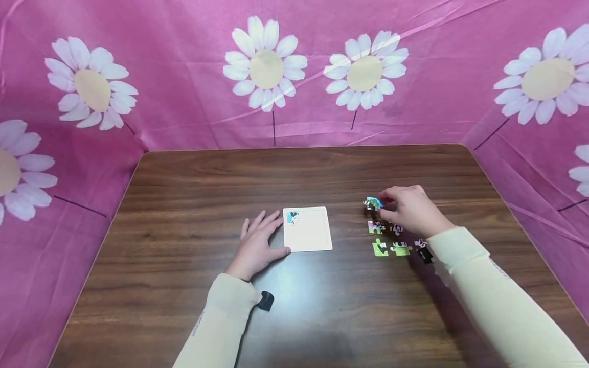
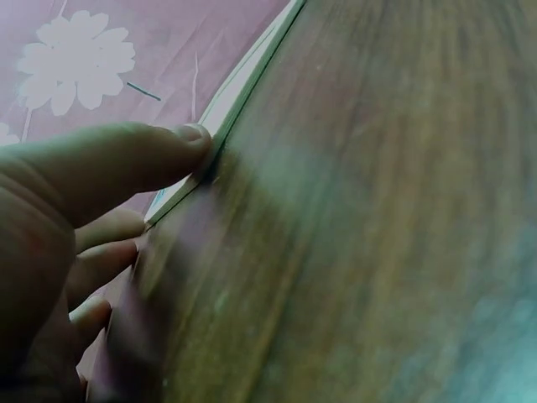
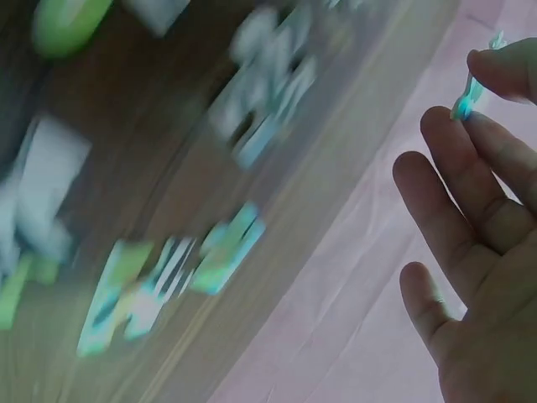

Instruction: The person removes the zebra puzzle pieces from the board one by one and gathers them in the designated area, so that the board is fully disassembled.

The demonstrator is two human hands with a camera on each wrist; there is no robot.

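My right hand [image 1: 407, 207] pinches a small blue-green jigsaw piece [image 3: 466, 102] between thumb and fingertips, seen edge-on in the right wrist view. At those fingertips in the head view, a blue and green striped patch [image 1: 370, 203] shows; whether it includes another piece on the table I cannot tell. My left hand [image 1: 258, 243] rests at the left side of a white square puzzle tray [image 1: 307, 232], fingers spread, thumb touching its near left corner. One blue, black and white piece [image 1: 292, 218] lies in the tray's far left corner.
Loose jigsaw pieces lie right of the tray, among them a green one [image 1: 380, 248], another green one [image 1: 401, 249] and a pink-green one [image 1: 375, 227]. The right hand and sleeve partly cover others. A wooden table [image 1: 207, 179] meets a pink flowered cloth [image 1: 184, 76] behind.
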